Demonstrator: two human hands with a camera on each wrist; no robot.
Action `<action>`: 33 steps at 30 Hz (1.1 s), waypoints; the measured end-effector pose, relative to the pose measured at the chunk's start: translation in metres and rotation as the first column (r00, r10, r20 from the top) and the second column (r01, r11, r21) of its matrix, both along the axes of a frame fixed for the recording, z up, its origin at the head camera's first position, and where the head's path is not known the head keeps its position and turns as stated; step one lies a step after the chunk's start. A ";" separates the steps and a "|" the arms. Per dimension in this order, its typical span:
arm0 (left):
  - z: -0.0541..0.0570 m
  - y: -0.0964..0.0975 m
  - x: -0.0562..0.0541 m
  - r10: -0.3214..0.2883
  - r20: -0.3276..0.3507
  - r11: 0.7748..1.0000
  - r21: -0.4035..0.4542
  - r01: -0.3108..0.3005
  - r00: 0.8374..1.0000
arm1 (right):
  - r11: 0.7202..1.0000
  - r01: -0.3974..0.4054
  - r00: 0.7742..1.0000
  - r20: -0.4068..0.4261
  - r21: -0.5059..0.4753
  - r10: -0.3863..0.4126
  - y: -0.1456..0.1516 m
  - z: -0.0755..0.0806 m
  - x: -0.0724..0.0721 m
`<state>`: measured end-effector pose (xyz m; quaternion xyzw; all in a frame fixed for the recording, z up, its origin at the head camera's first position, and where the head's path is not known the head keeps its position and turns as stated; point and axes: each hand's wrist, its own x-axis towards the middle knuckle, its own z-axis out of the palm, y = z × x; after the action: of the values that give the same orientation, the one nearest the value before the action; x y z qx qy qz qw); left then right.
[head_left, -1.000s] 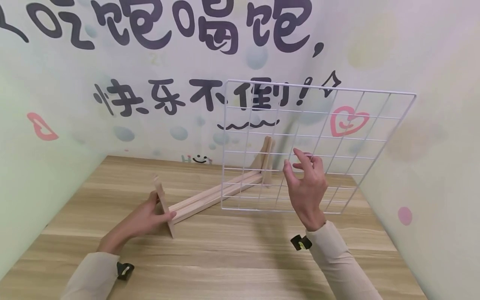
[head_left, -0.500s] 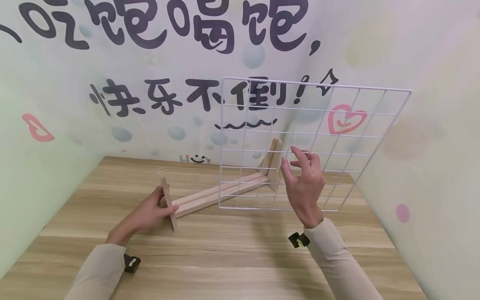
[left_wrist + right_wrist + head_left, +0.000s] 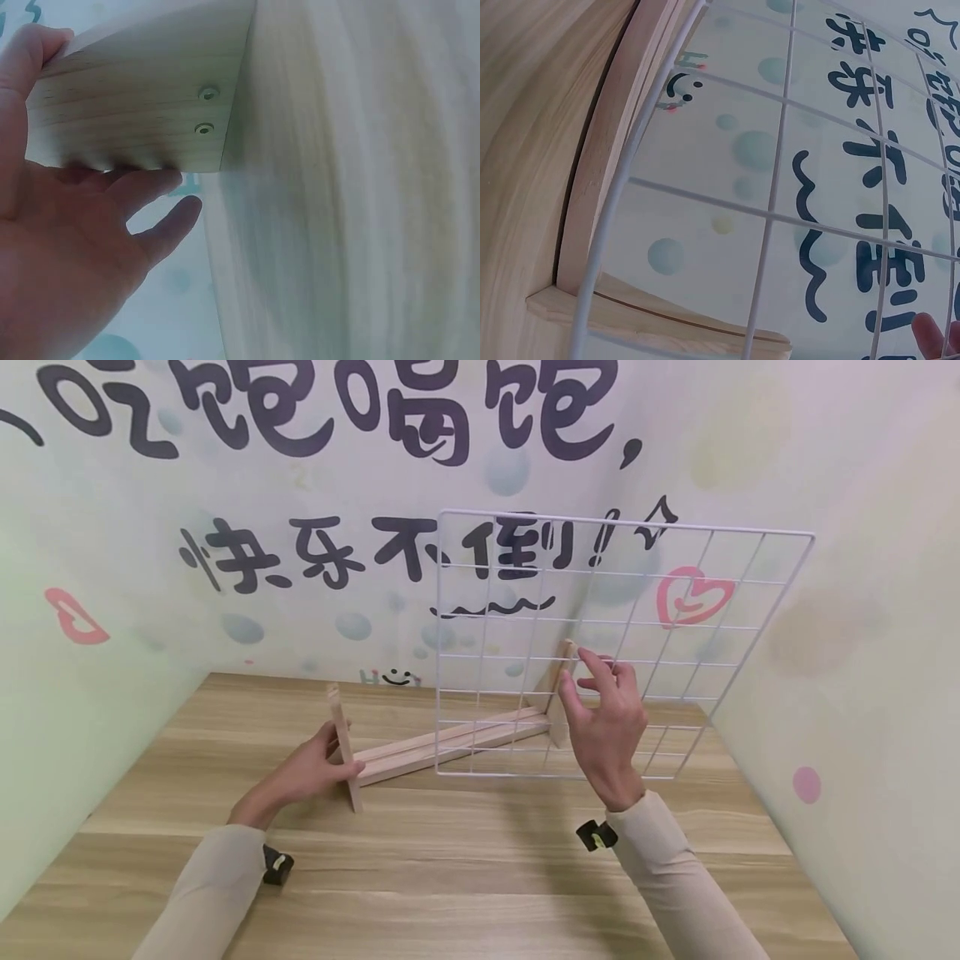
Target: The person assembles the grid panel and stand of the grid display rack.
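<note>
Right now I have the left hand (image 3: 303, 768) gripping the near end panel (image 3: 341, 727) of the wooden stand (image 3: 420, 753), thumb on one edge and fingers along the other. Its wrist camera gives me two round fasteners (image 3: 208, 93) in the panel's face, near the lower end. The stand sits on the table (image 3: 420, 877), with its rails running back and to the right as far as the far end panel (image 3: 558, 727), which is upright. My right hand (image 3: 607, 727) holds the white wire grid (image 3: 528, 657) up at a tilt, thumb and forefinger curved apart; the other fingers are partly hidden. From the head view the grid overlaps the far part of the rails; I cannot tell whether it touches the stand. Behind, dark lettering (image 3: 411, 553) covers the wall (image 3: 862, 485).
</note>
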<state>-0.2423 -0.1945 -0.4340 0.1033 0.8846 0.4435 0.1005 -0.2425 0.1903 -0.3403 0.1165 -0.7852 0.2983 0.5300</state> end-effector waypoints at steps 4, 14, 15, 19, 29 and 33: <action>0.001 0.001 -0.005 -0.014 0.001 1.000 0.008 0.014 1.000 | 1.000 0.001 1.000 0.003 -0.003 -0.001 -0.001 0.004 -0.001; 0.001 0.005 -0.021 -0.083 0.012 0.989 0.124 0.081 0.996 | 1.000 -0.004 1.000 0.004 0.009 0.004 -0.002 0.013 -0.001; 0.001 0.005 -0.022 -0.084 0.020 0.988 0.131 0.081 0.996 | 1.000 -0.005 1.000 0.007 0.008 0.005 -0.002 0.013 -0.001; 0.002 0.006 -0.028 -0.099 0.060 0.985 0.146 0.089 0.993 | 1.000 -0.008 1.000 0.007 0.004 0.008 -0.002 0.016 -0.003; 0.003 0.007 -0.040 -0.167 0.082 0.975 0.160 0.152 0.983 | 1.000 0.003 1.000 0.012 0.012 -0.003 -0.004 0.025 -0.003; 0.001 0.008 -0.043 -0.182 0.072 0.972 0.164 0.169 0.981 | 1.000 0.009 1.000 0.024 0.011 -0.009 -0.006 0.029 -0.003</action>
<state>-0.2857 -0.1868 -0.4325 0.1693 0.8290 0.5055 0.1693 -0.2453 0.1840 -0.3112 0.1124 -0.7936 0.2929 0.5213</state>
